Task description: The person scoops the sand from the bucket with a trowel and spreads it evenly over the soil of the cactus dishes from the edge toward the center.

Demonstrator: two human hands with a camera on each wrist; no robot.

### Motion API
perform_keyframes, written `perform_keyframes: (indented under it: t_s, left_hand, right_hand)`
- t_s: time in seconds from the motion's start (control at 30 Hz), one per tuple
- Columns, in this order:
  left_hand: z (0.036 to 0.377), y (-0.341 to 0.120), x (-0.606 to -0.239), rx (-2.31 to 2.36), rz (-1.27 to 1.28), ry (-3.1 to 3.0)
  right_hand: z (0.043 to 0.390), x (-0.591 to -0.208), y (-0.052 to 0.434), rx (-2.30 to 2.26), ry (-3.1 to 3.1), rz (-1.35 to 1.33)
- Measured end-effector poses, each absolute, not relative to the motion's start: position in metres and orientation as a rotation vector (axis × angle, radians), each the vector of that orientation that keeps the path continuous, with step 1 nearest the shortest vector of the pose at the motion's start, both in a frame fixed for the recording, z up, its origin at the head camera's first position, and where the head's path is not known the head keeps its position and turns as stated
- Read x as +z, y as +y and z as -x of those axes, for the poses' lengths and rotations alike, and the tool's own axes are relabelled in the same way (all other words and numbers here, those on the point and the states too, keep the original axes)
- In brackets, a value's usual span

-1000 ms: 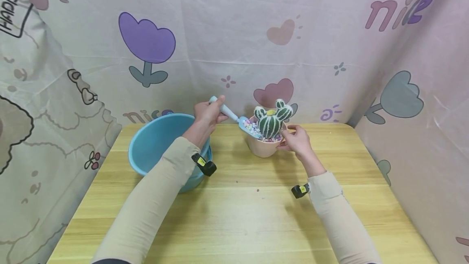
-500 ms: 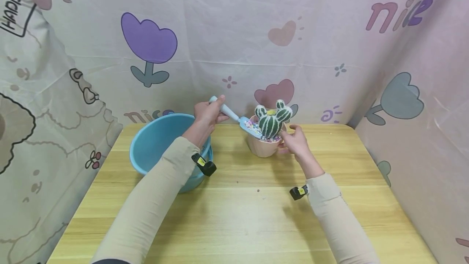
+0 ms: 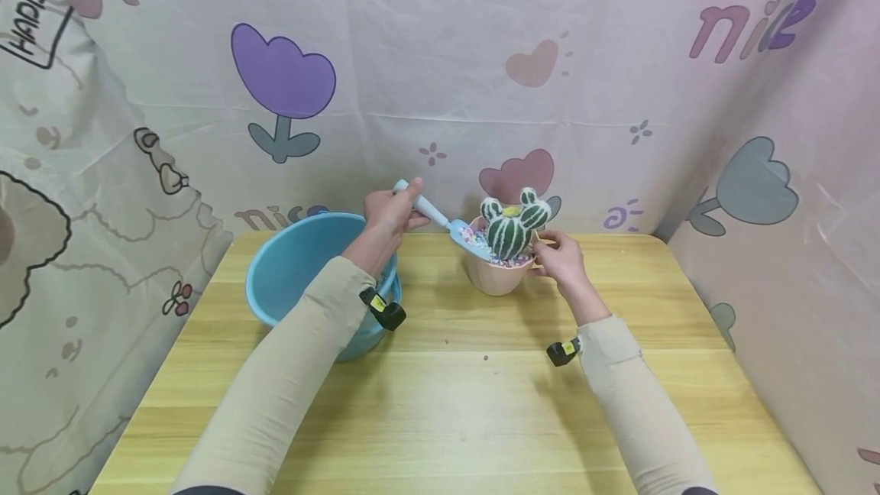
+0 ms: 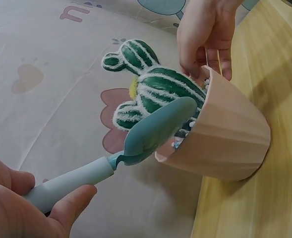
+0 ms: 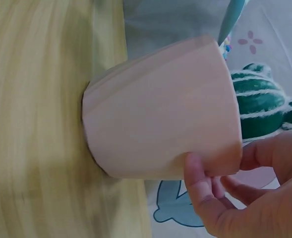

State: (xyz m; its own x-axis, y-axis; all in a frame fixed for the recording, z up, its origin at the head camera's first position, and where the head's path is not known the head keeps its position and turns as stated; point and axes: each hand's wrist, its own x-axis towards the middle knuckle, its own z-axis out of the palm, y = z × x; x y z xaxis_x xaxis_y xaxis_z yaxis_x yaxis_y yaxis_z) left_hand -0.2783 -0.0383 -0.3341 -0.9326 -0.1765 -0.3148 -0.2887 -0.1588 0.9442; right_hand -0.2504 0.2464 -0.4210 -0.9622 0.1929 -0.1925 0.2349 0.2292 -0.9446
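Note:
My left hand (image 3: 389, 214) grips the pale handle of a small light-blue garden trowel (image 4: 158, 130). Colourful pebbles (image 3: 473, 235) lie on its blade, which slants over the left rim of a pale pink flowerpot (image 3: 496, 279). In the pot stands a green cactus (image 3: 509, 237) with white fuzzy stripes and a yellow tip, more pebbles around its base. My right hand (image 3: 562, 257) pinches the pot's right rim; the right wrist view has fingertips (image 5: 194, 163) on the outer wall. The pot rests upright on the table.
A large light-blue bucket (image 3: 264, 270) stands tilted at the left of the wooden table (image 3: 440, 418), beneath my left forearm. A few specks (image 3: 486, 358) lie on the tabletop. A printed cloth backdrop (image 3: 426, 44) hangs close behind the pot.
My right hand's fingers have shifted slightly at the pot's rim, and its wrist has moved a little. The trowel and left hand stay almost still over the pot.

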Motion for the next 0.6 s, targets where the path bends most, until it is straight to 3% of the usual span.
perform_keyframes:
  t_s: [0.6]
  left_hand:
    - [0.2779,-0.0328,-0.3345,2.228,0.549,2.044]
  right_hand:
    - [0.2449,-0.4204,0.242,-1.892,2.348,-0.47]
